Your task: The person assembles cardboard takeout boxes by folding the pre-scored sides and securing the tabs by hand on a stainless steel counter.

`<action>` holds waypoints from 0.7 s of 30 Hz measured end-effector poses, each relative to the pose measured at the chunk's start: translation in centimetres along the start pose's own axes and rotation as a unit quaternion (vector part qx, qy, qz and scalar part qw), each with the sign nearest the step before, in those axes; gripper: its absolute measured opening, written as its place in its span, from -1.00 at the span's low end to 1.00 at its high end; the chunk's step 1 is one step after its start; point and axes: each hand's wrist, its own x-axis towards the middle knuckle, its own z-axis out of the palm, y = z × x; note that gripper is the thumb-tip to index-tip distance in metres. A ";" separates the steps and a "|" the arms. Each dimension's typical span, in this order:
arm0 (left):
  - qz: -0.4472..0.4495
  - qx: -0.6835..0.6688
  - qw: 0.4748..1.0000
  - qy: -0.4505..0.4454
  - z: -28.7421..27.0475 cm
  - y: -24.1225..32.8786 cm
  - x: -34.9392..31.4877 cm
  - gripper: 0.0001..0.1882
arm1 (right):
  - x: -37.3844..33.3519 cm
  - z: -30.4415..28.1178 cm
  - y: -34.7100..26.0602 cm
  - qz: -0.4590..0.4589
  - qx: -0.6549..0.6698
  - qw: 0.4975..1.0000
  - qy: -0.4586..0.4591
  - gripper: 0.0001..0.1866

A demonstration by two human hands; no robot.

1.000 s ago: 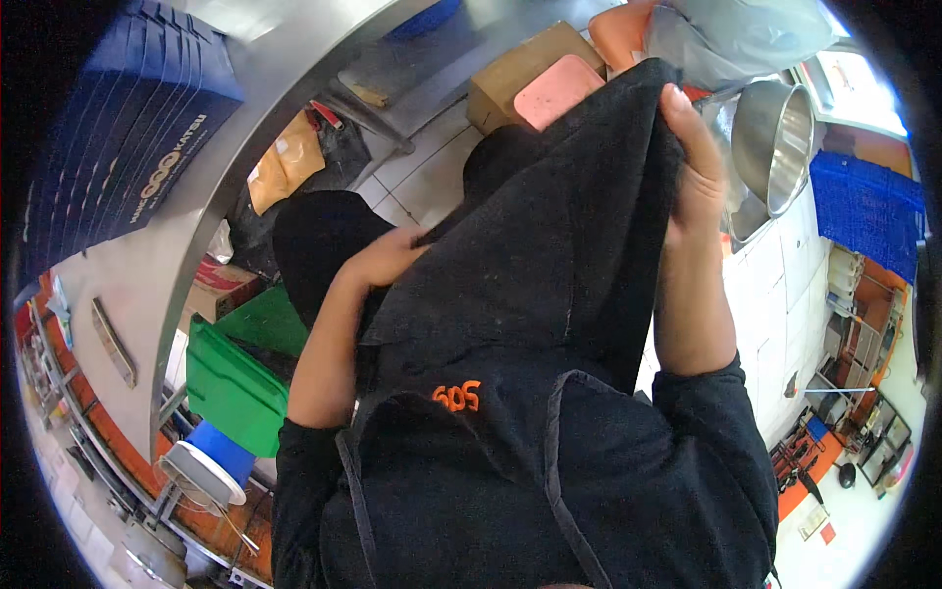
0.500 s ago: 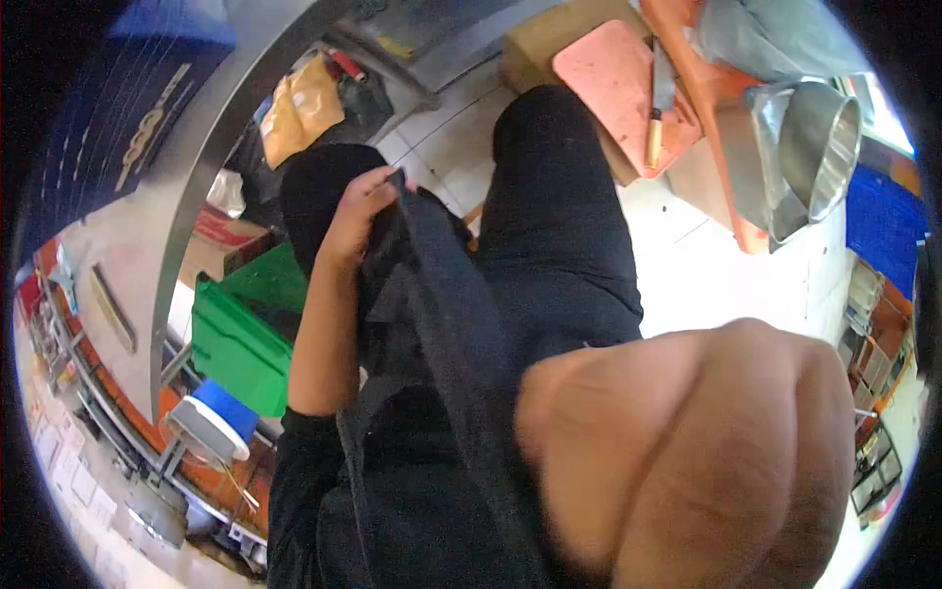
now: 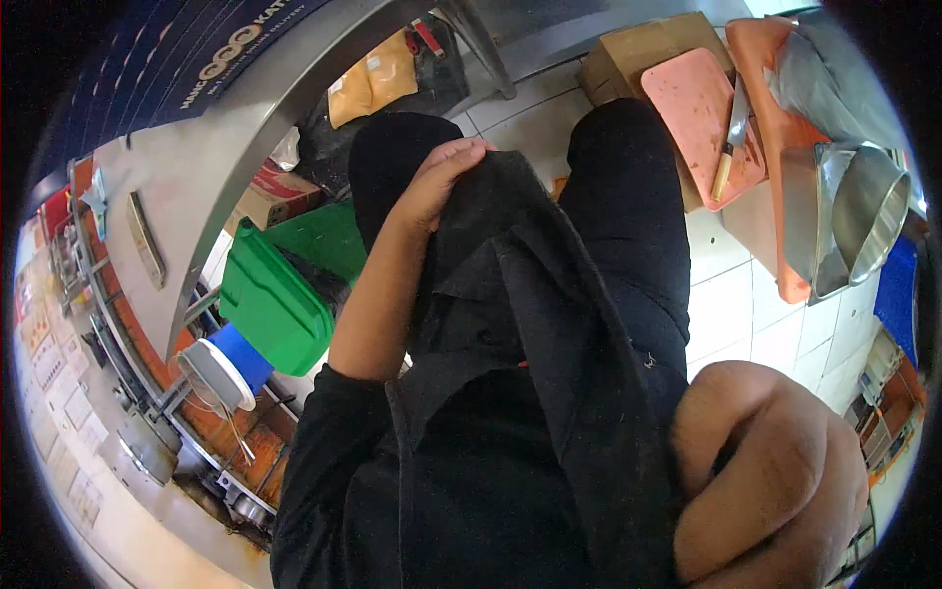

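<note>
Left hand (image 3: 442, 184) pinches the edge of a black cloth apron (image 3: 515, 201), right of the green plastic bin (image 3: 280, 299), seemingly keeping it stretched. Bent right arm (image 3: 785, 471) farther right; grip, I can't tell.

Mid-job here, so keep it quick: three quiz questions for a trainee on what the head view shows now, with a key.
1. What does the left hand hold?
2. True or false: the knife lies on the pink tray.
3. Where is the green plastic container relative to the black-clad legs?
A) To their left
B) To their right
C) Between them

Key:
1. A black cloth.
2. True.
3. A.
</note>
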 end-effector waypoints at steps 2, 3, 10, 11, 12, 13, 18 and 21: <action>-0.002 -0.007 1.000 -0.004 0.1 0.0 0.3 -0.61 | 0.2 0.3 -0.2 -0.004 -0.004 1.000 0.002 -0.97; -0.004 -0.009 1.000 -0.011 0.3 0.1 0.6 -0.61 | 0.3 0.5 -0.5 -0.005 -0.015 1.000 0.006 -0.97; 0.008 0.012 1.000 -0.010 0.3 -0.1 0.1 -0.57 | 0.8 0.3 -0.9 -0.006 -0.037 0.999 0.018 -0.96; 0.006 0.009 1.000 -0.016 0.3 -0.1 0.0 -0.55 | 1.0 0.2 -0.8 0.000 -0.038 0.999 0.020 -0.95; 0.004 0.005 1.000 -0.022 0.4 -0.1 -0.1 -0.53 | 1.1 0.3 -0.7 0.004 -0.041 0.999 0.025 -0.95; 0.012 0.015 0.999 -0.046 0.6 0.0 -0.1 -0.50 | 1.2 0.0 -0.6 0.007 -0.042 0.999 0.031 -0.94; 0.019 0.129 0.984 -0.125 1.3 0.5 -1.0 -0.40 | 0.2 -0.9 0.7 -0.089 -0.065 0.994 0.013 -0.94; -0.040 0.225 0.970 -0.079 1.0 1.1 -1.6 -0.45 | -0.3 -2.5 0.8 -0.074 -0.111 0.989 -0.062 -0.83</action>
